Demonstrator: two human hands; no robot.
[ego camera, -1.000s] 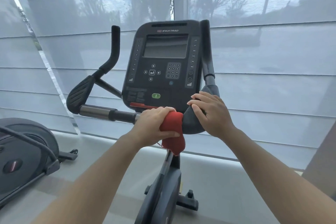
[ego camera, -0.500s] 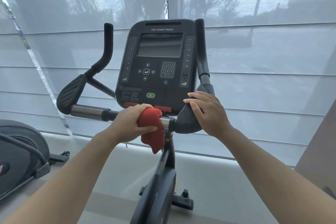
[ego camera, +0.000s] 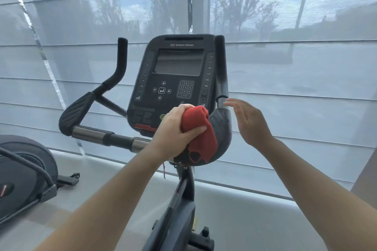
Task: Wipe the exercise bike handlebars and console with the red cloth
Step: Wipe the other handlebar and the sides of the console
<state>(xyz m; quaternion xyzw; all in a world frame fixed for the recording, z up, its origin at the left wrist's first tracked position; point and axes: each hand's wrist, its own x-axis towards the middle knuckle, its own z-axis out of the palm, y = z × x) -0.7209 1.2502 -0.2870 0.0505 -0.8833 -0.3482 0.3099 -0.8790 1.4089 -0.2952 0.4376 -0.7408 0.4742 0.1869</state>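
The exercise bike's black console (ego camera: 176, 79) stands in the middle, with a dark screen and keypad. The handlebar (ego camera: 106, 137) runs left as a steel and black bar, ends in a left elbow pad (ego camera: 76, 111) and rises as an upright grip. My left hand (ego camera: 175, 130) grips the bunched red cloth (ego camera: 199, 128) in front of the console's lower right corner, beside the right elbow pad (ego camera: 221, 128). The cloth's tail hangs down with a loose thread. My right hand (ego camera: 247, 121) hovers with straight fingers just right of that pad, apart from it.
The bike's frame and post (ego camera: 179, 208) drop toward the floor below my hands. Part of another exercise machine (ego camera: 22, 173) stands at the lower left. Sheer window blinds (ego camera: 285, 67) fill the wall behind the bike.
My left hand lifted the cloth off the horizontal bar, up and right toward the console's lower edge. My right hand let go of the right elbow pad and opened beside it.
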